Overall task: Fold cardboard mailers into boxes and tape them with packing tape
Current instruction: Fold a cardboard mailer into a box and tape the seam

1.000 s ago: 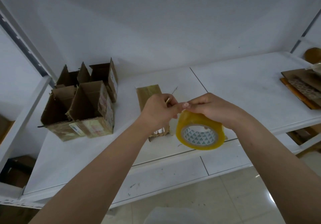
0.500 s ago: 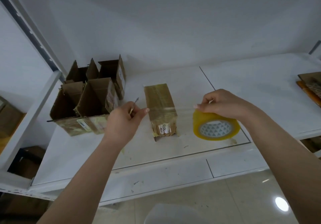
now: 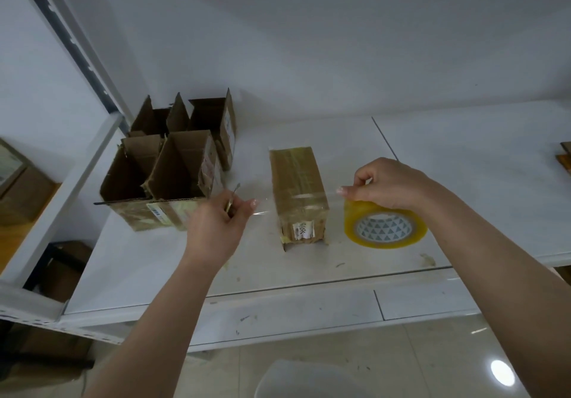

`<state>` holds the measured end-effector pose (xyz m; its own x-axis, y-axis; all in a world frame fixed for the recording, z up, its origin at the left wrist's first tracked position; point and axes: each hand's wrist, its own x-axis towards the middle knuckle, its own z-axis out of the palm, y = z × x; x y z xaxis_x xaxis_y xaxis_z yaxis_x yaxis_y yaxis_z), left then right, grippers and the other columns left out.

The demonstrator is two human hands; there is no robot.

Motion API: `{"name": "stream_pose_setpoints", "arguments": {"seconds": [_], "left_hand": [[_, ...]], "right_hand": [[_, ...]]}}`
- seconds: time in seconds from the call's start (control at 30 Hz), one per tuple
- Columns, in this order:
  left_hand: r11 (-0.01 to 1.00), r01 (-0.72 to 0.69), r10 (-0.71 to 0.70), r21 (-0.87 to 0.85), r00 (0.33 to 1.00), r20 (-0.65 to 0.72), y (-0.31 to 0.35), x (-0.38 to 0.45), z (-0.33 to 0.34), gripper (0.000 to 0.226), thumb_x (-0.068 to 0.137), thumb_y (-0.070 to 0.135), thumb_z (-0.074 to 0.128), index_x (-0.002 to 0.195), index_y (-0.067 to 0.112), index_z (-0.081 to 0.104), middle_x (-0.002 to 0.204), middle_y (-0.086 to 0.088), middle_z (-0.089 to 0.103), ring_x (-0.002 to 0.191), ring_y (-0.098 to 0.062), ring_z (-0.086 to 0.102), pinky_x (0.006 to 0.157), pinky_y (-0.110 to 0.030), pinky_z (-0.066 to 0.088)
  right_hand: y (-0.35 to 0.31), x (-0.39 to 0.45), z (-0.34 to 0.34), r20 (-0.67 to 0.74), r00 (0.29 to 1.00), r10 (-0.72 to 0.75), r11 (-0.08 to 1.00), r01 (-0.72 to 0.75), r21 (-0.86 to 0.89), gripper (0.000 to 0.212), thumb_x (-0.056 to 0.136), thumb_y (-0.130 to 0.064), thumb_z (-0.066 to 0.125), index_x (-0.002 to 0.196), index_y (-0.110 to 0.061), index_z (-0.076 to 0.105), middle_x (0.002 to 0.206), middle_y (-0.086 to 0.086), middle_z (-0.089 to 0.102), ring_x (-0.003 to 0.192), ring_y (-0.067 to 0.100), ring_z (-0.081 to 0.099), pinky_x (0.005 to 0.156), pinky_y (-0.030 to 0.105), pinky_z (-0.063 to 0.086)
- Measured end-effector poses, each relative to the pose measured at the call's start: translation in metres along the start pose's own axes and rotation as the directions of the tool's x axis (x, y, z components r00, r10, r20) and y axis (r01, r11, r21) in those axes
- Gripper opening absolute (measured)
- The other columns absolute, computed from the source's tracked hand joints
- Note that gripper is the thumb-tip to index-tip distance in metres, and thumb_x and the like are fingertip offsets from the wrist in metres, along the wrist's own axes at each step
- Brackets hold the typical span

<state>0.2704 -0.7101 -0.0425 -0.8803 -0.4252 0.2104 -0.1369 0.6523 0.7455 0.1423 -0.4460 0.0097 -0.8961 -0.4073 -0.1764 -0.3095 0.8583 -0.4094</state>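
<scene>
A closed, taped cardboard box point(image 3: 298, 190) lies on the white shelf top point(image 3: 154, 261) in the middle. A clear strip of tape point(image 3: 309, 197) stretches across its near end. My left hand point(image 3: 216, 224), left of the box, pinches the free end of the strip and also grips a thin metal tool point(image 3: 232, 195). My right hand point(image 3: 389, 184), right of the box, grips the yellow tape roll point(image 3: 384, 224) from above, holding it beside the box.
Several open cardboard boxes point(image 3: 173, 169) with raised flaps stand at the back left. Flat cardboard pieces point(image 3: 565, 159) lie at the far right edge. A white shelf post point(image 3: 71, 36) rises on the left. Tiled floor point(image 3: 340, 373) lies below the shelf's front edge.
My hands have drawn apart: the left pulled the tape end leftward, the right carried the roll to the right, so the strip now spans the box's near end.
</scene>
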Motion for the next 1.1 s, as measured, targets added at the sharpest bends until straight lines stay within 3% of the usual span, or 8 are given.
{"name": "stream_pose_setpoints", "arguments": {"seconds": [0.1, 0.27, 0.4, 0.53, 0.67, 0.83, 1.0, 1.1], "left_hand": [[1.000, 0.031, -0.030, -0.004, 0.999, 0.041, -0.006, -0.002, 0.010, 0.035, 0.090, 0.043, 0.062, 0.068, 0.017, 0.051, 0.061, -0.015, 0.057, 0.051, -0.025, 0.051, 0.051, -0.036, 0.045], [0.996, 0.066, -0.060, -0.055, 0.993, 0.101, -0.016, -0.007, 0.029, 0.032, 0.092, 0.044, 0.057, 0.070, 0.022, 0.053, 0.063, -0.016, 0.057, 0.047, -0.015, 0.041, 0.048, -0.029, 0.033], [0.969, 0.176, -0.142, -0.175, 0.971, 0.191, -0.022, -0.017, 0.051, 0.034, 0.092, 0.047, 0.056, 0.065, 0.028, 0.050, 0.056, 0.004, 0.050, 0.048, -0.008, 0.041, 0.053, -0.029, 0.035], [0.950, 0.197, -0.147, -0.243, 0.967, 0.209, -0.026, -0.029, 0.075, 0.033, 0.096, 0.042, 0.050, 0.068, 0.024, 0.049, 0.058, 0.008, 0.047, 0.056, -0.012, 0.044, 0.060, -0.032, 0.038], [0.967, 0.160, -0.127, -0.196, 0.977, 0.172, -0.030, -0.036, 0.088, 0.033, 0.098, 0.043, 0.043, 0.070, 0.024, 0.043, 0.059, 0.009, 0.045, 0.058, -0.015, 0.044, 0.057, -0.032, 0.035], [0.973, 0.215, -0.201, -0.081, 0.967, 0.157, -0.033, -0.038, 0.091, 0.043, 0.085, 0.065, 0.023, 0.082, 0.025, 0.039, 0.069, 0.010, 0.052, 0.062, -0.008, 0.051, 0.052, -0.028, 0.031], [0.952, 0.301, -0.286, -0.051, 0.938, 0.197, -0.039, -0.032, 0.093, 0.043, 0.093, 0.056, 0.039, 0.096, 0.013, 0.042, 0.076, 0.008, 0.052, 0.073, -0.019, 0.054, 0.054, -0.027, 0.034], [0.949, 0.307, -0.299, -0.068, 0.948, 0.105, -0.032, -0.022, 0.072, 0.036, 0.090, 0.043, 0.061, 0.101, 0.012, 0.046, 0.071, 0.005, 0.051, 0.064, -0.011, 0.051, 0.050, -0.021, 0.033]], "right_hand": [[0.006, 0.002, 0.010, 0.035, 0.999, 0.032, 0.999, -0.032, -0.004, 0.049, 0.075, -0.076, 0.057, 0.074, -0.028, 0.067, 0.077, -0.008, 0.066, 0.072, 0.009, 0.062, 0.063, 0.027, 0.044], [0.009, 0.008, 0.024, 0.108, 0.994, 0.031, 0.998, -0.036, 0.043, 0.045, 0.078, -0.071, 0.058, 0.079, -0.028, 0.067, 0.081, -0.007, 0.066, 0.075, 0.011, 0.063, 0.077, 0.036, 0.053], [0.014, 0.008, 0.037, 0.152, 0.987, 0.042, 0.999, -0.041, -0.005, 0.040, 0.079, -0.070, 0.058, 0.082, -0.030, 0.066, 0.085, -0.009, 0.065, 0.079, 0.011, 0.062, 0.071, 0.031, 0.050], [0.018, 0.006, 0.048, 0.119, 0.991, 0.062, 0.997, -0.067, 0.037, 0.040, 0.079, -0.070, 0.058, 0.083, -0.031, 0.064, 0.088, -0.011, 0.063, 0.081, 0.008, 0.059, 0.065, 0.028, 0.042], [0.015, 0.005, 0.053, 0.083, 0.995, 0.062, 0.998, -0.061, -0.018, 0.044, 0.077, -0.075, 0.055, 0.082, -0.032, 0.064, 0.083, -0.019, 0.058, 0.076, 0.000, 0.052, 0.059, 0.024, 0.033], [0.010, 0.005, 0.056, 0.079, 0.995, 0.061, 0.997, -0.056, -0.061, 0.048, 0.077, -0.078, 0.051, 0.076, -0.031, 0.062, 0.081, -0.015, 0.062, 0.074, 0.002, 0.054, 0.058, 0.024, 0.033], [0.011, 0.004, 0.055, 0.066, 0.996, 0.060, 0.997, -0.056, -0.051, 0.052, 0.077, -0.079, 0.050, 0.077, -0.029, 0.064, 0.080, -0.011, 0.064, 0.073, 0.005, 0.057, 0.058, 0.025, 0.034], [0.010, 0.005, 0.056, 0.057, 0.997, 0.057, 0.997, -0.053, -0.060, 0.057, 0.075, -0.081, 0.048, 0.077, -0.027, 0.065, 0.079, -0.009, 0.066, 0.072, 0.006, 0.058, 0.058, 0.025, 0.034]]}}
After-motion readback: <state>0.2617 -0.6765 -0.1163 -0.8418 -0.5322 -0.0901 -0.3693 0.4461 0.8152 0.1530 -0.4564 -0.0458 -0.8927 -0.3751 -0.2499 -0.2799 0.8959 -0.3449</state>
